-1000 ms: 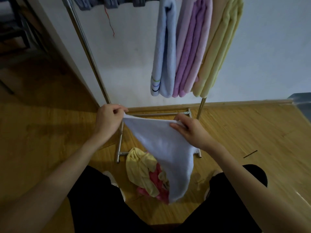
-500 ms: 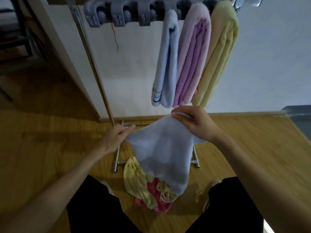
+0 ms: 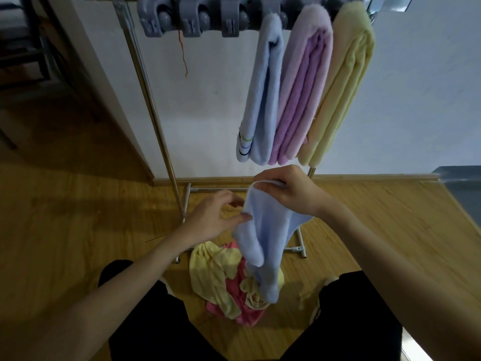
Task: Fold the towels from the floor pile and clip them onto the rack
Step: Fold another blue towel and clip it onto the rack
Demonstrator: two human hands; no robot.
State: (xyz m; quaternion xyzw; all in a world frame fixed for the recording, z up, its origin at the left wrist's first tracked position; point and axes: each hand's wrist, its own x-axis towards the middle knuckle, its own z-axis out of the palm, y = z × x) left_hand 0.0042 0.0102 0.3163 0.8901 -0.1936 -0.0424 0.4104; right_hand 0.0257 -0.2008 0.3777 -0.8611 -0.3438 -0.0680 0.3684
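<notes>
From the head camera, you are standing over the floor pile (image 3: 229, 282), a crumpled heap of yellow and pink towels lying between your feet on the wooden floor (image 3: 78, 230), just in front of the rack's base.

Your right hand (image 3: 291, 191) holds the pale blue towel (image 3: 265, 230) by its top edge, fingers (image 3: 269, 188) and thumb clamped on the gathered fabric, so the cloth hangs lengthwise and gravity keeps the fold straight. Its lower end drapes down to the pile and appears to touch it.

Your left hand (image 3: 210, 220) sits at the towel's left edge. Its fingers are loosely curled and apart, with one fingertip at the cloth; whether it actually pinches the edge, I cannot tell. It looks placed to steady or bring that side across for the fold.

Above, the rack (image 3: 151, 100) carries a row of grey clips (image 3: 192, 19) on its top bar. Three clips on the left hang empty. To their right, three folded towels are already clipped side by side: a light blue towel (image 3: 263, 95), a lilac-pink towel (image 3: 304, 87) and a yellow towel (image 3: 343, 84), all hanging long and narrow.

So you seem to be mid-fold, and the nearest empty clip, just left of the light blue towel, is the likely spot for this one.
</notes>
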